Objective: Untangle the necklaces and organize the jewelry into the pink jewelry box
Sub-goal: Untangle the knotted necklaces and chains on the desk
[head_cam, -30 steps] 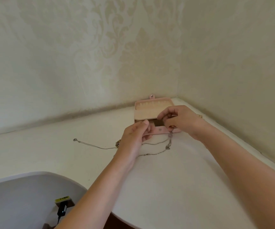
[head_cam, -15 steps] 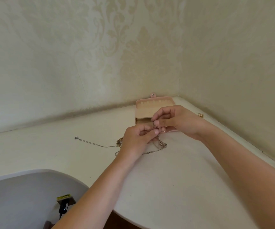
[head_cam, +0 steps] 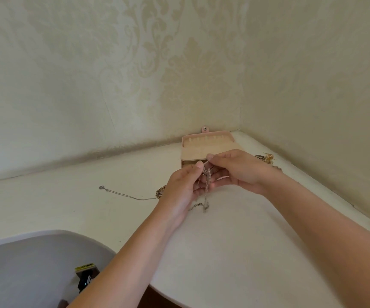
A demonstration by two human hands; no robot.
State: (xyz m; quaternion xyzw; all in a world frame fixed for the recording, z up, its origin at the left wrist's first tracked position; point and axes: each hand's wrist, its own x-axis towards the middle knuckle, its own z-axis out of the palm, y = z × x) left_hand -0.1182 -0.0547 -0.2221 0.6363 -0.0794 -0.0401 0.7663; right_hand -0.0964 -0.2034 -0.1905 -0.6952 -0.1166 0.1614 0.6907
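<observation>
The pink jewelry box [head_cam: 208, 145] stands open in the corner of the white table [head_cam: 235, 241], its lid raised and cream lining showing. Just in front of it both hands hold a tangle of silver necklaces [head_cam: 206, 177] lifted off the table. My left hand [head_cam: 184, 185] pinches the chains from the left. My right hand [head_cam: 235, 168] pinches a strand at the top with thumb and forefinger. Loose chain hangs down to the table [head_cam: 203, 205]. One thin silver chain [head_cam: 126, 195] trails left, ending in a small clasp. The box's lower part is hidden behind my hands.
A small heap of gold and dark jewelry [head_cam: 267, 158] lies by the right wall behind my right wrist. Patterned walls close the corner. A grey rounded surface [head_cam: 30, 263] with a small black and yellow object [head_cam: 85, 276] is at the lower left.
Both hands have lifted the tangle higher off the table and drawn slightly apart. More chain now hangs between them; the gold jewelry by the wall has come into sight.
</observation>
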